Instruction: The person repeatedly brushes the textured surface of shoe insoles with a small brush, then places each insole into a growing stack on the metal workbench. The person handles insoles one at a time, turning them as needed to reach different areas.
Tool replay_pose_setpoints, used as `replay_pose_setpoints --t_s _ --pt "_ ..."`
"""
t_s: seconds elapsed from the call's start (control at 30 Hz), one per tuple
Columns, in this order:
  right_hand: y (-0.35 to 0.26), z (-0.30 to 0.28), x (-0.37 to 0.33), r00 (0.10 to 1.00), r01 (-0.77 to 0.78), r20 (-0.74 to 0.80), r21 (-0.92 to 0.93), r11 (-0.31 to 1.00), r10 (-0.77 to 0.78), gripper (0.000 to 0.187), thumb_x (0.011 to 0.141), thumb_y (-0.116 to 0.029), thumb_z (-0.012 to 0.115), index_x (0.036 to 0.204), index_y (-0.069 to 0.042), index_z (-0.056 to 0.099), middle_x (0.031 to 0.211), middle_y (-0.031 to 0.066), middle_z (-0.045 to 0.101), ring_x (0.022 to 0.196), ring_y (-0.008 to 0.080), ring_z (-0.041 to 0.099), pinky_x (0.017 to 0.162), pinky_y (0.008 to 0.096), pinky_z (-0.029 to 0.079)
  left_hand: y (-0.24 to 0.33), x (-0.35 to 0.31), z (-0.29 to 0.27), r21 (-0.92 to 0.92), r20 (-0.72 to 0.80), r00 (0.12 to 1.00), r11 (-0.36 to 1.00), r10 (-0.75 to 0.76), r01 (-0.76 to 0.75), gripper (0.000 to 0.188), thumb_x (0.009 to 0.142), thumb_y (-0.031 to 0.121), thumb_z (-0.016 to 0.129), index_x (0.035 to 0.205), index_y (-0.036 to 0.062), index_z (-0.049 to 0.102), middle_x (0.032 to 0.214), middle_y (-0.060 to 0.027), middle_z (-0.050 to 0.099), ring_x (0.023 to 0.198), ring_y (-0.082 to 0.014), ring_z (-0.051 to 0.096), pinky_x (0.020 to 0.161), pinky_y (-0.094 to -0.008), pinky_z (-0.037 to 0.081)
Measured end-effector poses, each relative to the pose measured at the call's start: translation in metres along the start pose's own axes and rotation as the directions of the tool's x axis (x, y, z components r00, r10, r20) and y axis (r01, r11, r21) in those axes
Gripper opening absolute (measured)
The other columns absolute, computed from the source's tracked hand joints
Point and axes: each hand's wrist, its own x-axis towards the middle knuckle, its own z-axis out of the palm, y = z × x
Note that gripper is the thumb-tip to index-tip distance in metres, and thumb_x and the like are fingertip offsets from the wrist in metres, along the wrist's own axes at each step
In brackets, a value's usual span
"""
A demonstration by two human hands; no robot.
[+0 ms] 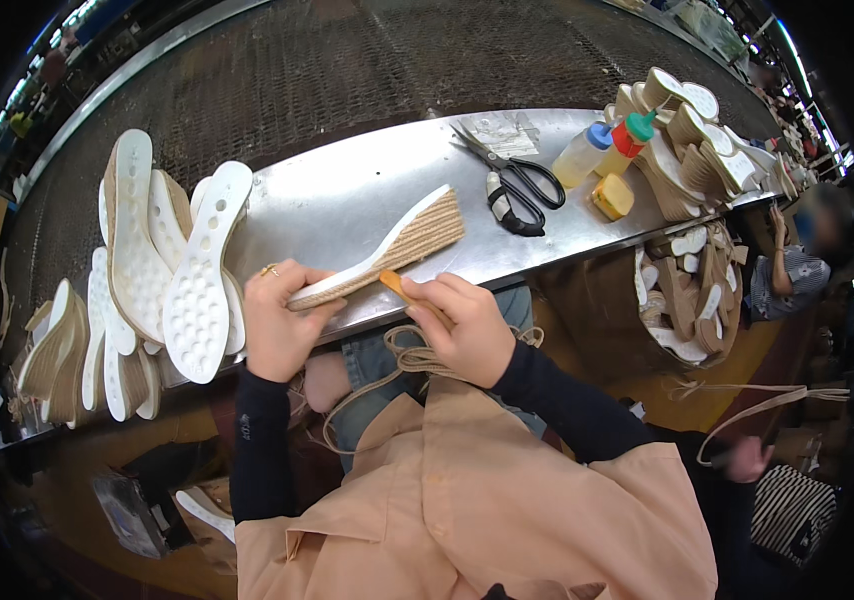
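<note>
A wedge shoe sole (397, 245) with a white top edge and tan rope-like wrapping lies slanted over the metal table's near edge, its thick heel end pointing away to the right. My left hand (282, 312) pinches the thin toe end between thumb and fingers. In my right hand (464, 328) is a small orange-yellow flat tool (393, 283), whose tip meets the lower side of the wrapping. Just what kind of tool it is, my fingers hide. A loop of tan cord (412, 355) hangs over my lap below the right hand.
Stacked wedge soles (209, 300) stand at the left, more (692, 150) at the back right. Black scissors (517, 185), two squeeze bottles (587, 155) and a yellow block (612, 197) sit on the metal table (317, 200). A bin of soles (692, 350) and people are at the right.
</note>
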Motion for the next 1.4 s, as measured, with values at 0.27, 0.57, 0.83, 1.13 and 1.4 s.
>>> replay_pose_setpoints --t_s 0.27,0.57,0.83,1.13,1.4 --pt "0.092 -0.14 0.006 0.832 -0.44 -0.407 -0.073 0.895 0.376 0.02 0.091 -0.008 0.064 0.109 0.001 0.068 0.08 0.0046 0.067 0.064 0.0063 0.059 0.057 0.0243 0.048 0.043 0.036 0.044 0.354 0.162 0.978 0.917 0.131 -0.182 0.078 0.063 0.012 0.083 0.134 0.0112 0.052 0.121 -0.0147 0.061 0.115 -0.0314 0.057 0.103 -0.0533 0.034" --pt "0.165 -0.235 0.017 0.796 -0.599 -0.298 -0.506 0.62 0.527 0.017 0.081 -0.019 0.07 0.095 -0.01 0.075 0.086 0.0165 0.071 0.083 0.0317 0.07 0.079 0.0404 0.055 0.066 0.087 0.101 0.336 0.215 0.968 0.921 0.126 -0.195 0.091 0.059 0.004 0.075 0.143 0.0101 0.041 0.125 -0.0208 0.058 0.114 -0.0376 0.057 0.093 -0.0422 0.047" --pt "0.153 -0.229 0.032 0.8 -0.549 -0.236 -0.658 0.515 0.551 0.018 0.078 -0.021 0.07 0.092 -0.012 0.076 0.088 0.0178 0.071 0.085 0.0352 0.069 0.081 0.0443 0.055 0.084 0.047 -0.018 -0.129 -0.461 0.853 0.932 0.246 -0.338 0.079 0.062 0.004 0.076 0.136 0.0032 0.047 0.121 -0.013 0.057 0.11 -0.0248 0.058 0.094 -0.0384 0.048" --pt "0.027 -0.109 0.023 0.989 -0.149 -0.018 0.037 0.988 0.149 0.023 0.088 -0.002 0.064 0.11 -0.004 0.07 0.086 0.0086 0.066 0.068 0.0127 0.059 0.058 0.0265 0.045 0.007 -0.038 0.073 -0.038 -0.517 0.847 0.992 -0.12 0.117 0.069 0.059 0.014 0.088 0.121 0.0051 0.058 0.109 -0.0108 0.053 0.102 -0.0263 0.054 0.09 -0.0387 0.045" --pt "-0.022 0.004 -0.006 0.989 -0.02 0.149 0.168 0.986 -0.005 0.038 0.08 0.002 0.072 0.117 -0.003 0.068 0.082 0.0108 0.062 0.064 0.0211 0.059 0.059 0.0299 0.047 -0.02 -0.064 0.107 -0.239 -0.468 0.867 0.969 -0.174 0.066 0.115 0.06 0.031 0.091 0.147 0.0061 0.02 0.144 -0.0102 0.047 0.133 -0.0233 0.046 0.115 -0.0521 0.003"
